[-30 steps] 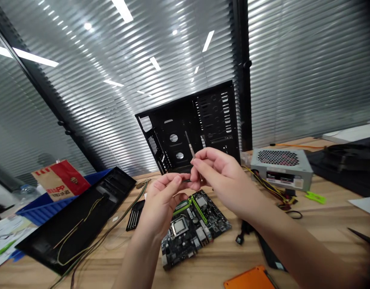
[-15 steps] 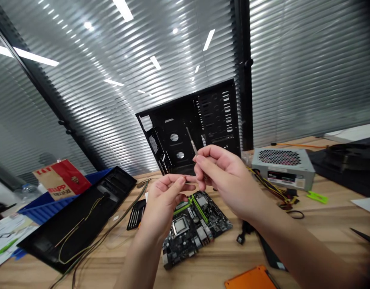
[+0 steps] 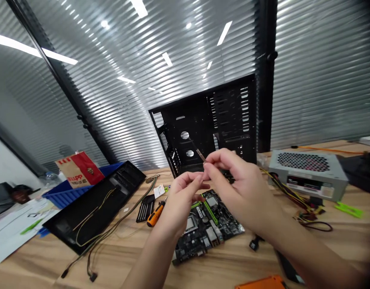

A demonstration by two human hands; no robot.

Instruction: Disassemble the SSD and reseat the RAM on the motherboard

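Note:
My right hand (image 3: 235, 180) is closed in a pinch on a thin metal rod (image 3: 199, 154) that looks like a screwdriver shaft. Its dark, narrow end points up and to the left, toward the black computer case (image 3: 199, 120). My left hand (image 3: 183, 196) pinches with thumb and forefinger, its fingertips touching those of my right hand; whatever lies between them is hidden. Below both hands, a motherboard (image 3: 199, 241) with green slots lies on the wooden table, partly covered by my left hand. An orange-handled screwdriver (image 3: 156, 214) rests beside my left forearm.
A grey power supply (image 3: 308, 172) with bundled cables stands on the right. To the left lie a long black panel (image 3: 94, 208), loose cables (image 3: 112, 226) and a blue basket (image 3: 67, 196) with a paper bag. A black bit case (image 3: 145, 208) sits nearby. An orange object (image 3: 263, 283) lies in front.
The view has swung left, so the scene sits further right. My hands stay together, with the rod now tilted more to the left. The orange-handled screwdriver has come into clearer view.

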